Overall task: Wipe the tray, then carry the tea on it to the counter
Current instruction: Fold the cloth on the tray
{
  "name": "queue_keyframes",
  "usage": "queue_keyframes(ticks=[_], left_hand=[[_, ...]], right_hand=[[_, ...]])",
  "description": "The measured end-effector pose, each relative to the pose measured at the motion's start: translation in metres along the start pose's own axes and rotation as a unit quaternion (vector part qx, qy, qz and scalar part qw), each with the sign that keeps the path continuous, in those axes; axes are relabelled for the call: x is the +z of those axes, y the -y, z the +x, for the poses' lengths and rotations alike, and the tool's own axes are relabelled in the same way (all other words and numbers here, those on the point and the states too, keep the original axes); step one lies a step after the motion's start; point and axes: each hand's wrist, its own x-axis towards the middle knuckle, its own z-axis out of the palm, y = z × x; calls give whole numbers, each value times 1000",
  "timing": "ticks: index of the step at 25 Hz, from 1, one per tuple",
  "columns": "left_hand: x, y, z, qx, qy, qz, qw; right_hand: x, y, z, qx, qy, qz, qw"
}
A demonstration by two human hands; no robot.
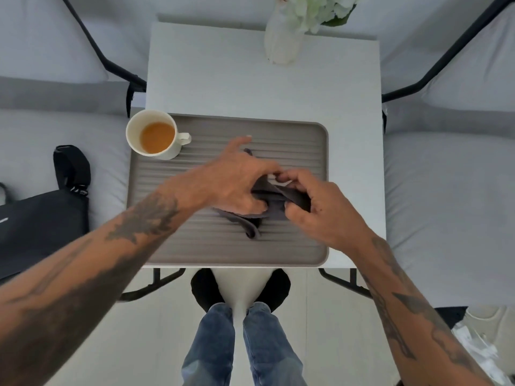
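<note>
The tray [301, 246] is lying on the table's [223, 79] near half. The cup [156, 135] is sitting on its far-left corner, the cloth [267, 203] at its middle. The vase [282, 43] is standing behind, at the far edge.

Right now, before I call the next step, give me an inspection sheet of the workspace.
Surface: small white table, tray at its near edge.
Job's things: grey ribbed tray; cup of tea on its far left corner; dark grey cloth bunched mid-tray.
Clutter: white vase of flowers at the far end.
Grippers: left hand and right hand both gripping the cloth.
Cables: nothing seen.
Surroundings: grey cushioned seats on both sides; black bag on the left.
</note>
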Motion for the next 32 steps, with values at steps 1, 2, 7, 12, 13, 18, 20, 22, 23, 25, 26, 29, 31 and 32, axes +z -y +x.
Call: queue_keyframes(ticks=[1,2,7,12,13,18,20,22,23,25,26,29,31,32], left_hand=[[-3,5,-8,-7,-8,-12,1000],[-6,8,-16,-12,-26,-29,999],[-8,5,-55,-62,-102,-112,987],[-24,1,-96,-88,-85,-62,991],[-30,-1,-105,-106,-83,-64,989],[-65,-20,-147,-142,-98,-139,975],[-75,-18,-147,-136,-107,-194,966],[-76,-4,-128,-158,-100,-231,955],[-71,8,-114,-179,-104,-225,952],[-53,35,-85,-221,-116,-178,952],[-41,47,-72,-222,-120,-147,956],[-6,69,-56,-163,-156,-44,973],[14,75,-65,-106,-190,49,975],[25,76,-72,-76,-202,93,972]], right_hand=[[-3,4,-1,-3,-10,2,1000],[-7,7,-1,-7,-21,-4,1000],[-19,8,6,-59,12,-145,988],[-36,9,2,-104,35,-180,977],[-39,13,-2,-110,28,-178,978],[-65,48,-30,-126,14,-87,988],[-79,51,-27,-116,-9,-65,991],[-83,41,-10,-76,-31,-53,995],[-81,32,4,-49,-35,-45,997],[-74,6,34,-3,-40,-47,998],[-69,-6,47,11,-44,-56,997],[-53,-33,59,3,-82,-91,992],[-36,-44,48,-51,-110,-130,984],[-25,-52,38,-81,-117,-154,978]])
